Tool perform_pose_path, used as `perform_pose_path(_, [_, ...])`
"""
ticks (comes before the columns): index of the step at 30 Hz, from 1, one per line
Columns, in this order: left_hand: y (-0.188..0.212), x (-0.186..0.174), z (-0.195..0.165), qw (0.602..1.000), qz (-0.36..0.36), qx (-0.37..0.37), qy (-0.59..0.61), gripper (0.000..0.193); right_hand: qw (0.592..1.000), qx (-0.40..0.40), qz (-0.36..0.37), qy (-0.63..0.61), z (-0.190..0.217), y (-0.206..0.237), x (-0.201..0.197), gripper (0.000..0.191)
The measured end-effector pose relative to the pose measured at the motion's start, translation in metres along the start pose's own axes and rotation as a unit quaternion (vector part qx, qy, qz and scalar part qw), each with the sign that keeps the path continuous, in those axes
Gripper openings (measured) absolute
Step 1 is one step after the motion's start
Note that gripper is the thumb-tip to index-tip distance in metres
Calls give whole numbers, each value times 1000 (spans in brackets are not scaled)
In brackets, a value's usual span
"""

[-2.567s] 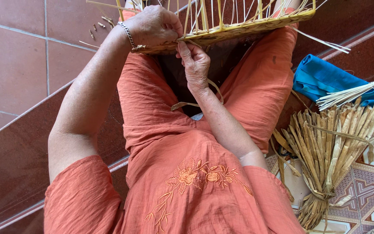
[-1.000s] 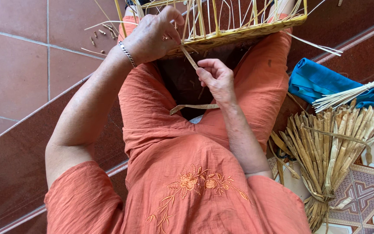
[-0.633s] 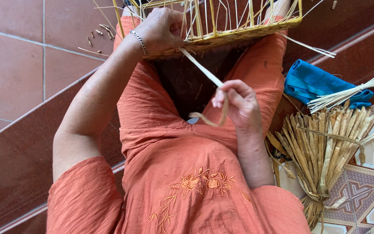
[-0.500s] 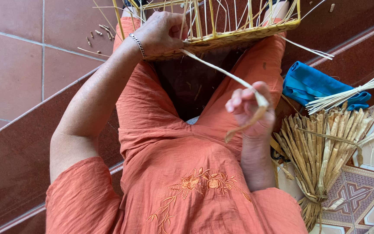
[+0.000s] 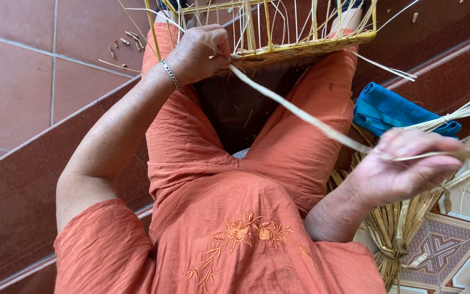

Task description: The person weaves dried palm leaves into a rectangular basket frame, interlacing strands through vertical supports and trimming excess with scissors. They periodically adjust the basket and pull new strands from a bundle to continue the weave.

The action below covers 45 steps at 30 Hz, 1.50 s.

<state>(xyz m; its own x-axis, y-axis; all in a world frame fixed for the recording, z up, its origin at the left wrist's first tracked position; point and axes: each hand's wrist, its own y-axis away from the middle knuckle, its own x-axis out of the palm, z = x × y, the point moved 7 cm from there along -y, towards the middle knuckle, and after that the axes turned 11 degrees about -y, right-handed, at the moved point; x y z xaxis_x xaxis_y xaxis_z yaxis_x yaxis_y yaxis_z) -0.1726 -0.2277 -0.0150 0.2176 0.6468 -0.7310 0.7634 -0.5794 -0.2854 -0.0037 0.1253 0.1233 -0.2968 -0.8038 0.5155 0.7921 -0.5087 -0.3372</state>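
A half-woven straw basket with upright yellow stakes rests across my knees at the top of the view. My left hand, with a metal bracelet at the wrist, grips the basket's woven rim at its left corner. My right hand is out to the right over my thigh, fingers closed on a long flat straw strand. The strand runs taut from the rim beside my left hand down to my right hand and sticks out past it to the right.
A tied bundle of dried straw lies on the patterned tile floor by my right thigh. A folded blue cloth sits behind it. Short straw offcuts lie on the red tiled steps at the left.
My right hand has drawn the strand out from the basket rim, moving down and to the right until the strand is stretched straight. My left hand has stayed on the rim.
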Motion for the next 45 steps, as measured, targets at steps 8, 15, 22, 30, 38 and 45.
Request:
perform_pose_path(8, [6, 4, -1, 998, -14, -43, 37, 26, 897, 298, 266, 191, -152, 57, 84, 26])
perform_pose_path(15, [2, -10, -19, 998, -57, -20, -15, 44, 883, 338, 271, 182, -228, 55, 104, 36])
perform_pose_path(22, [3, -8, -14, 997, -68, -31, 3, 6, 884, 371, 210, 192, -248, 63, 94, 50])
perform_pose_path(30, [8, 0, 18, 976, -25, -178, 120, 15, 935, 295, 109, 163, -245, 91, 91, 14])
perform_pose_path(38, [11, 13, 27, 950, 21, -213, 226, 18, 940, 300, 60, 154, -272, 96, 82, 20])
perform_pose_path(45, [9, -3, 12, 968, -2, -181, 173, 13, 940, 261, 64, 210, -273, 94, 81, 21])
